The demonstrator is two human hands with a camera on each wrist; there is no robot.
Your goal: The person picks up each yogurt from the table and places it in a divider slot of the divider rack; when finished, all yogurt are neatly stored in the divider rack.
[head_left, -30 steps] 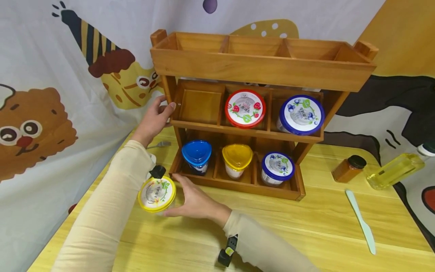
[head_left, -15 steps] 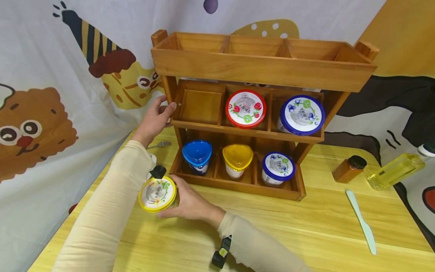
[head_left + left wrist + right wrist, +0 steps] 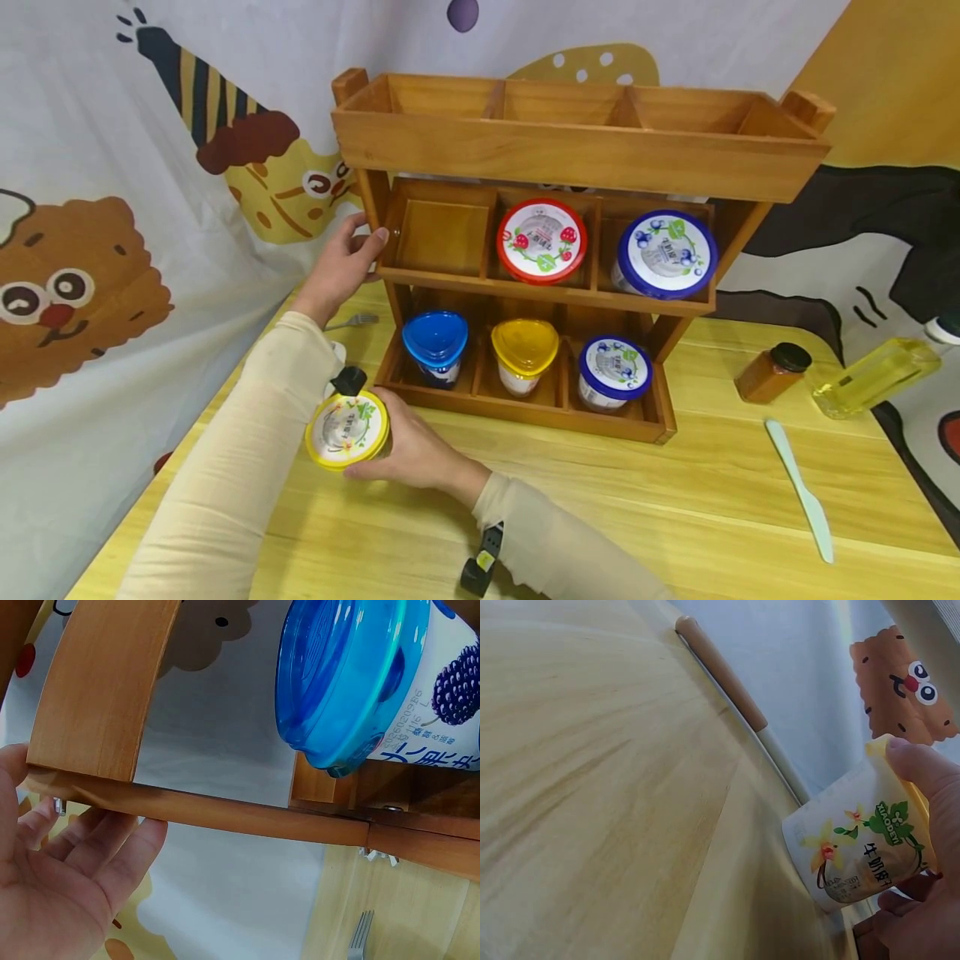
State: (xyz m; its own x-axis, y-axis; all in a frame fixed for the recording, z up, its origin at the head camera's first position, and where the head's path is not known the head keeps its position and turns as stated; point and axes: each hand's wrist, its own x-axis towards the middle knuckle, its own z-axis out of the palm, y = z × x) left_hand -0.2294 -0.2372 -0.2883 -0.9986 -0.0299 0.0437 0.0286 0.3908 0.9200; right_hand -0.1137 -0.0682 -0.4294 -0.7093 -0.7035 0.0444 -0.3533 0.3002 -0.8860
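Observation:
My right hand (image 3: 422, 448) grips a yogurt cup with a yellow-rimmed lid (image 3: 347, 429) at the table's left. In the right wrist view, this white cup (image 3: 859, 832) has vanilla flowers printed on it, and its base is at the tabletop. With thumb and fingers on opposite sides, my left hand (image 3: 82, 862) holds the side post of a three-tier wooden rack (image 3: 577, 154). Red-lidded (image 3: 542, 240) and blue-lidded (image 3: 667, 253) cups sit in the middle tier, its left compartment bare. Blue (image 3: 435, 337), yellow (image 3: 524, 346) and blueberry (image 3: 614, 367) cups fill the bottom tier.
A fork (image 3: 352, 320) lies left of the rack. On the right are a brown jar with a black lid (image 3: 772, 372), an oil bottle (image 3: 876, 379) and a pale green knife (image 3: 802, 492). A wooden-handled utensil (image 3: 724, 671) lies beyond the held cup.
My right hand has moved left and closed round the yellow-lidded cup, which it was spread beside before. The cup has barely shifted. My left hand stays on the rack.

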